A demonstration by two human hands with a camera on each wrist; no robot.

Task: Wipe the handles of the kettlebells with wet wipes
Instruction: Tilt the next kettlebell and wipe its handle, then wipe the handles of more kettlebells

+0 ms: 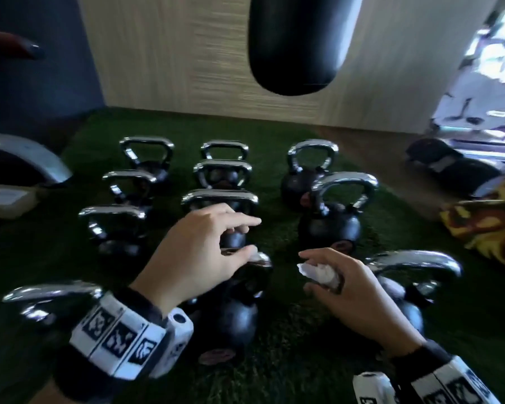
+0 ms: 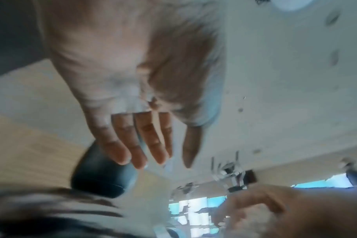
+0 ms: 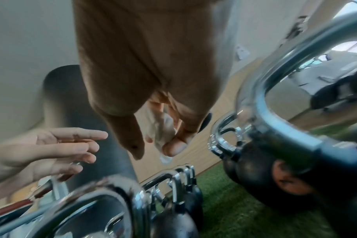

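While the right hand (image 1: 350,290) grips a crumpled wipe (image 1: 318,274), left hand (image 1: 199,255) spread empty, hiding a kettlebell handle (image 1: 260,259); all blurred

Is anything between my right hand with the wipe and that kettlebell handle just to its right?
Nothing visible blocks it. The right hand grips the wipe, and the kettlebell handle sits immediately beside it, with no object between. The left hand hovers open on the other side.

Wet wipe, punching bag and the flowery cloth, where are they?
wet wipe (image 1: 318,274): head view, on the crumpled white wad in the right hand.
punching bag (image 1: 301,45): head view, on its black lower body.
flowery cloth (image 1: 487,225): head view, on its yellow-red print.
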